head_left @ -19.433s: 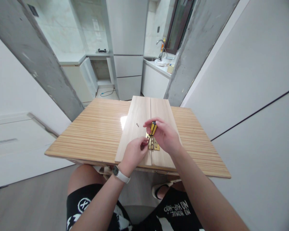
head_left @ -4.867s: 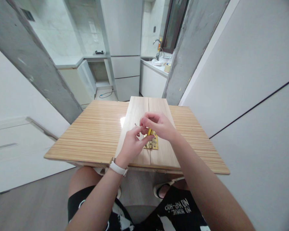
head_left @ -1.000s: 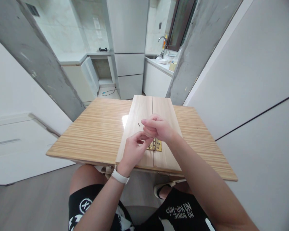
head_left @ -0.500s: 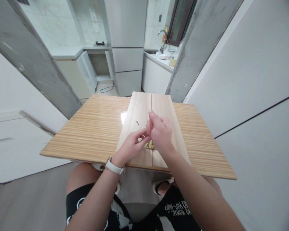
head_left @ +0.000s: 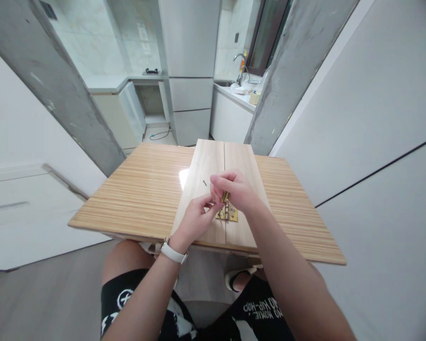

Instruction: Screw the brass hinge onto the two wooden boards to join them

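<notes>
A gold butterfly hinge (head_left: 232, 215) lies across the seam between two pale wooden boards (head_left: 209, 163), near their front end. My right hand (head_left: 232, 187) is closed just above it around a short, yellowish, screwdriver-like tool (head_left: 225, 195), mostly hidden by the fingers. My left hand (head_left: 200, 213) has its thumb and forefinger drawn together at the hinge's left side, by the lower end of the tool. Whatever sits between those fingertips is too small to make out. A loose screw (head_left: 205, 183) rests on the left board, beyond my left hand.
The boards lie on a striped wooden table (head_left: 142, 189). Past it stand a grey fridge (head_left: 191, 90), a counter with a faucet (head_left: 240, 61), and an open cabinet (head_left: 151, 99). Rough grey wall edges and white panels flank the table.
My right hand has rotated and lowered its thumb, uncovering the yellowish tool and more of the hinge. My left hand keeps its place by the hinge. The view has tilted slightly.
</notes>
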The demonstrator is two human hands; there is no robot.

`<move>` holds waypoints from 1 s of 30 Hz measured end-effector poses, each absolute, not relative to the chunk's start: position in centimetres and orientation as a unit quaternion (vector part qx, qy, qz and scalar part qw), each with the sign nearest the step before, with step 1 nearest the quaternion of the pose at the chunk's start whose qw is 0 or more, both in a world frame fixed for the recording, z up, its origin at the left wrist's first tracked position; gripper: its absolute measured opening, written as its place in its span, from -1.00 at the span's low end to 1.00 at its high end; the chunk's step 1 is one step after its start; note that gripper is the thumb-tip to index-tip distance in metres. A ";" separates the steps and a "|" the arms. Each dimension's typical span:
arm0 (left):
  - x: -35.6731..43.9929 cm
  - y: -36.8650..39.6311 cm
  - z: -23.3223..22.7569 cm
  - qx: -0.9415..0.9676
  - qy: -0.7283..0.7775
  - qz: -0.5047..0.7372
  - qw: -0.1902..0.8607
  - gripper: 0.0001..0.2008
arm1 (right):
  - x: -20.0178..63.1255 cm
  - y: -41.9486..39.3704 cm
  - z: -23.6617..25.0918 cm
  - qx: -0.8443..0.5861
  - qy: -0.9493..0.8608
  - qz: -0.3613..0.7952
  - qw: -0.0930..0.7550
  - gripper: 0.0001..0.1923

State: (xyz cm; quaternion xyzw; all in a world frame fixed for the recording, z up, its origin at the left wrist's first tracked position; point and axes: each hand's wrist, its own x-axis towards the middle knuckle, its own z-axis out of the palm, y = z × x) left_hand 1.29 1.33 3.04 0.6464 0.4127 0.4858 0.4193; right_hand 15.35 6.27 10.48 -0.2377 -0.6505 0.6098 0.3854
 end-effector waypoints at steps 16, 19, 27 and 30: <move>1.2 1.9 2.6 0.612 0.391 0.497 0.475 -0.73 | 14.8 7.0 10.1 -0.191 -0.583 0.697 0.372 -0.30; 0.9 2.8 2.4 0.623 0.371 0.473 0.501 -0.70 | 14.5 6.3 9.9 -0.235 -0.556 0.668 0.435 -0.29; -0.3 4.7 2.8 0.659 0.313 0.389 0.563 -0.70 | 11.0 3.6 9.2 -0.502 -0.464 0.349 0.641 -0.31; -0.3 3.8 2.6 0.655 0.345 0.428 0.519 -0.75 | 10.1 3.1 9.0 -0.512 -0.469 0.321 0.644 -0.32</move>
